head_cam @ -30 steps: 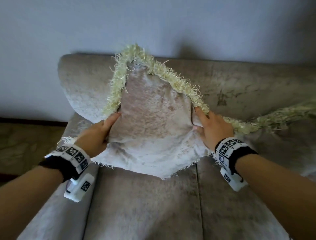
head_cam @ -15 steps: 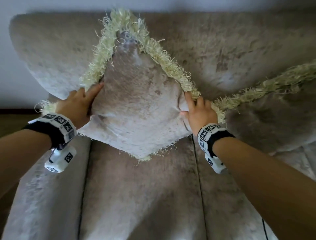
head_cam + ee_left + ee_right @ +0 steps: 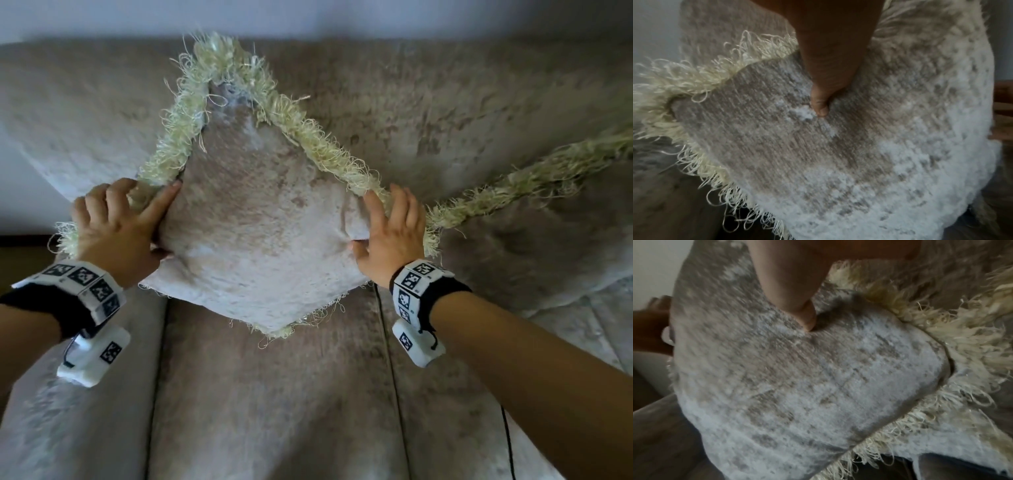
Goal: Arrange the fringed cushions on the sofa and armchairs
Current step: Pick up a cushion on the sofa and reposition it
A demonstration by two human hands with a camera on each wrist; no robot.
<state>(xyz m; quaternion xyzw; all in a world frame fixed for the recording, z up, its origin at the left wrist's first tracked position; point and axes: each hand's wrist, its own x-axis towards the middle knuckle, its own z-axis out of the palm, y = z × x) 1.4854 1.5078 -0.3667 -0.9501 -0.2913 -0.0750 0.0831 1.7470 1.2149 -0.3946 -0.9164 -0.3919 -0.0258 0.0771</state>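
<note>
The fringed cushion (image 3: 253, 240) stands on one corner like a diamond, leaning against the sofa's backrest (image 3: 428, 113) over the seat. The left hand (image 3: 116, 226) grips its left corner, thumb dug into the pile, and the right hand (image 3: 390, 233) grips its right corner likewise. A second fringed cushion (image 3: 534, 212) lies just beside it, to the right.
</note>
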